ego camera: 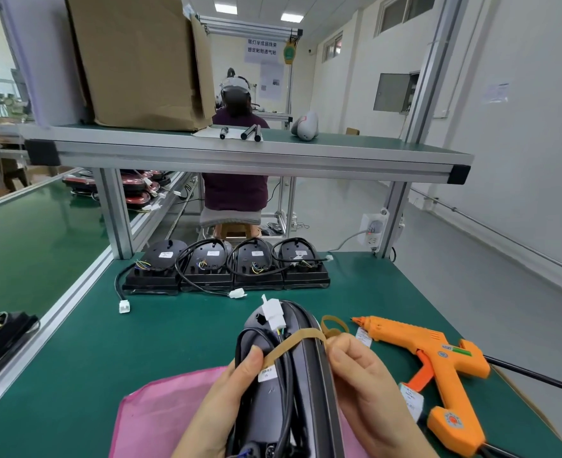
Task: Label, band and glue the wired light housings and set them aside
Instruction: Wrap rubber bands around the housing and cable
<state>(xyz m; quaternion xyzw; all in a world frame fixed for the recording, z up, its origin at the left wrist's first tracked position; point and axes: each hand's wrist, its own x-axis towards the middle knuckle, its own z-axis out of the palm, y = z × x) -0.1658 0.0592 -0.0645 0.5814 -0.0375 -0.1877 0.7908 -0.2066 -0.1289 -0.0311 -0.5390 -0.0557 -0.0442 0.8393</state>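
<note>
Dark grey plastic light housing [306, 375]: lower end cut off by bottom edge. Print on its small white paper label [267, 375] too small to read.
Tan rubber band [292, 344]: back run hidden behind housing.
Left hand [220, 401]: only 1 thumb shows, fingers hidden behind housing.
Black lamp housing at left edge [2, 338]: partly out of frame.
Pink mesh sheet [160, 414]: partly under hands.

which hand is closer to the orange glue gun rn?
Right. The right hand pinches the rubber band just left of the glue gun, not touching it. The left hand grips the light housing on its far side.
</note>
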